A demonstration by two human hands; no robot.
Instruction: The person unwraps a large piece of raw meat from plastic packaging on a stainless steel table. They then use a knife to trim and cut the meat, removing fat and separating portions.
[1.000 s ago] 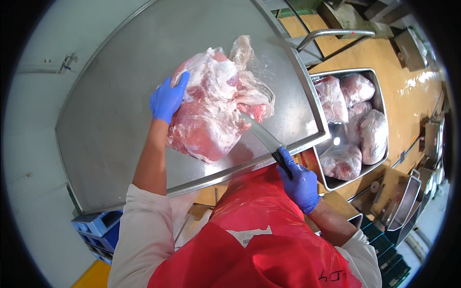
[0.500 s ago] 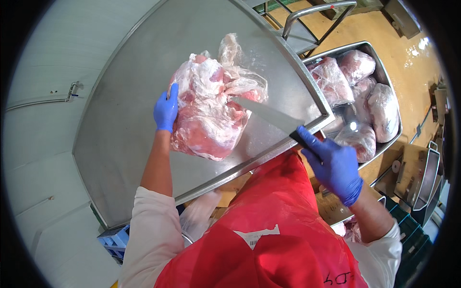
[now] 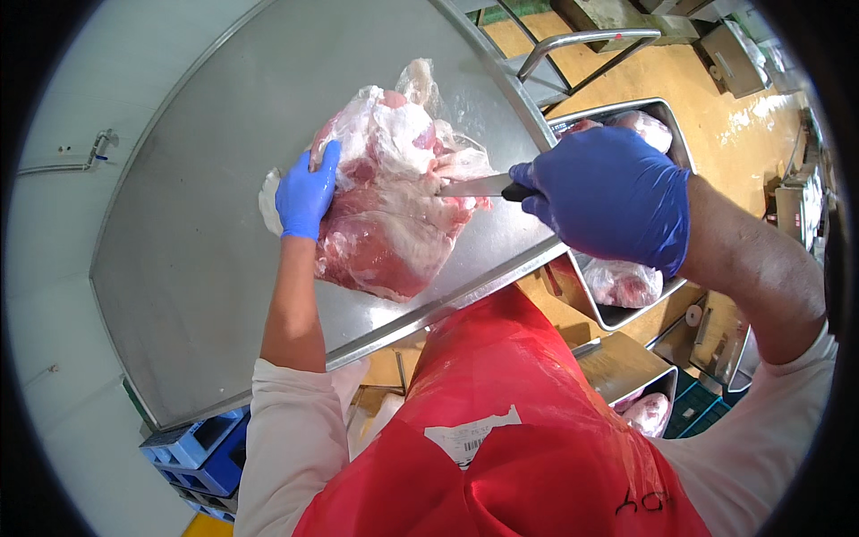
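Observation:
A large raw cut of meat [image 3: 385, 237], pink with white fat and membrane, lies on the metal table. Thin, whitish, translucent material [image 3: 419, 85] trails from its far side; I cannot tell membrane from plastic. My left hand [image 3: 304, 195], in a blue glove, grips the meat's left edge, with a pale flap [image 3: 268, 201] showing beside the fingers. In my blue-gloved right hand [image 3: 613, 197] is a knife [image 3: 476, 186], its black handle mostly hidden by the fist. The blade points left, its tip against or inside the right side of the meat.
The metal table [image 3: 206, 268] has a raised rim. To its right, a metal tub [image 3: 684, 148] holds several plastic-wrapped meat pieces, partly hidden by my right arm. A tubular handle [image 3: 591, 38] rises behind it. Another meat container [image 3: 658, 394] sits lower right; blue plastic crates [image 3: 201, 447] lie lower left.
My right hand has moved up and forward, bringing the knife lower and flatter into the meat's right side. A pale flap now shows left of my left hand. The view has shifted slightly.

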